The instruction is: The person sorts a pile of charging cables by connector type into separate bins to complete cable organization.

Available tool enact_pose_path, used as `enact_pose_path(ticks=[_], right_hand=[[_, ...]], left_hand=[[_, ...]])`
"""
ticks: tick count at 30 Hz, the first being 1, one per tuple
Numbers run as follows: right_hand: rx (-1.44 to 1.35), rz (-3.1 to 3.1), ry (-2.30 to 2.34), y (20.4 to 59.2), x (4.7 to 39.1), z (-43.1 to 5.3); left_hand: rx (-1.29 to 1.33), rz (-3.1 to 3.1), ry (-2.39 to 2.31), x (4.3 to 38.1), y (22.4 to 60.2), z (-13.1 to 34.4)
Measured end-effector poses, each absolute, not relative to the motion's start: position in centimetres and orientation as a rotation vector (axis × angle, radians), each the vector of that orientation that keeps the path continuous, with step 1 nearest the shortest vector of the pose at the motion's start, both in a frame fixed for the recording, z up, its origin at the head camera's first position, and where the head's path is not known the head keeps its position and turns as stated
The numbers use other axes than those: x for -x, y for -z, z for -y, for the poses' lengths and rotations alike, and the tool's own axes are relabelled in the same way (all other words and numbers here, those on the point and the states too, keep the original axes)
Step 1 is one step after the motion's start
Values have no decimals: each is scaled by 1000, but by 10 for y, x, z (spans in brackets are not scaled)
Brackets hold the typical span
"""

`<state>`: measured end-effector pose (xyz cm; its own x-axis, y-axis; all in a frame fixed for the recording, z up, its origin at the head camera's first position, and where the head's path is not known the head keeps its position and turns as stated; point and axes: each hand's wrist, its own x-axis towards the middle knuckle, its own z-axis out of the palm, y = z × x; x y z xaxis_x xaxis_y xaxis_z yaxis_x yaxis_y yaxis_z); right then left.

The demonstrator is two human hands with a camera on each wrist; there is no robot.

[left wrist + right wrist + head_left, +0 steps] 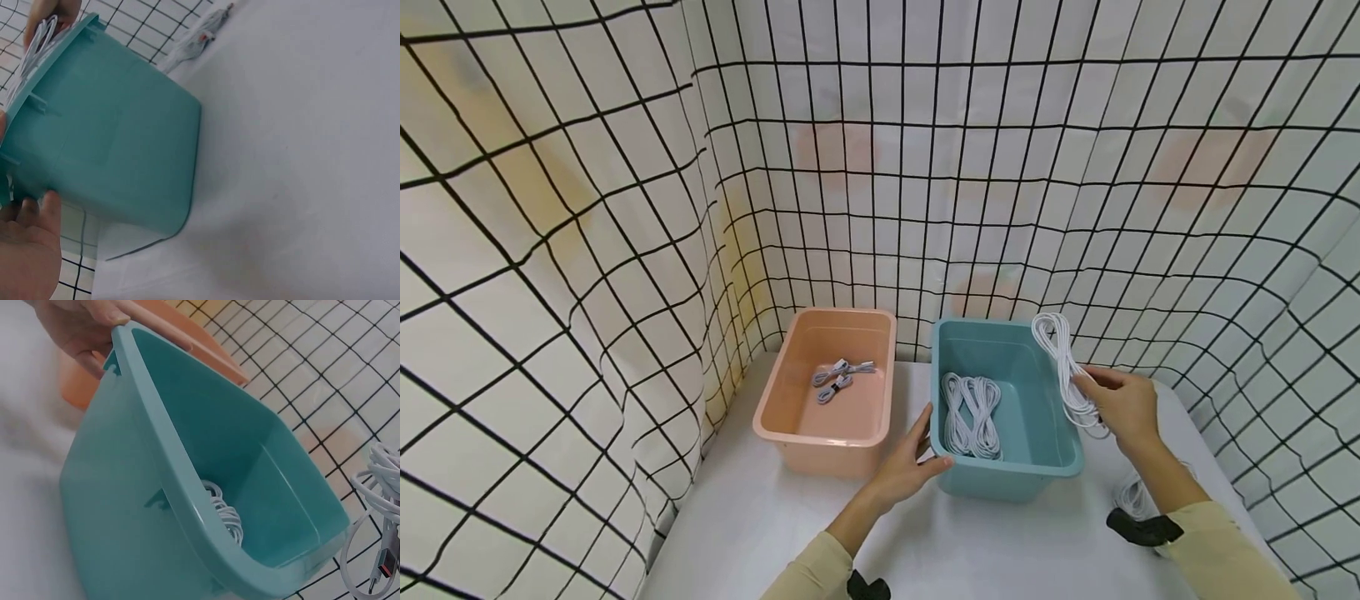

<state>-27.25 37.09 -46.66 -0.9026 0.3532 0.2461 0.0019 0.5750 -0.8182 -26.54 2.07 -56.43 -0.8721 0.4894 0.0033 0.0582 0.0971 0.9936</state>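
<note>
My left hand grips the near left corner of a teal plastic bin, its thumb at the front rim and its fingers along the left side. Over the bin's right rim, my right hand holds a coiled white cable. A USB plug hangs from that coil in the right wrist view. Inside the teal bin, white cable coils lie side by side against the left wall.
To the left stands a peach bin with short grey cable bundles in it. Another white cable bundle lies on the white table, partly under my right forearm. Black netting surrounds the table's back and sides.
</note>
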Motion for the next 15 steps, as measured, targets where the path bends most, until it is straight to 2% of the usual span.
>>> enact_pose_path(ticks=[15], right_hand=[[330, 2442, -1281, 462, 278, -352]], left_hand=[[-550, -2071, -1828, 263, 563, -20]])
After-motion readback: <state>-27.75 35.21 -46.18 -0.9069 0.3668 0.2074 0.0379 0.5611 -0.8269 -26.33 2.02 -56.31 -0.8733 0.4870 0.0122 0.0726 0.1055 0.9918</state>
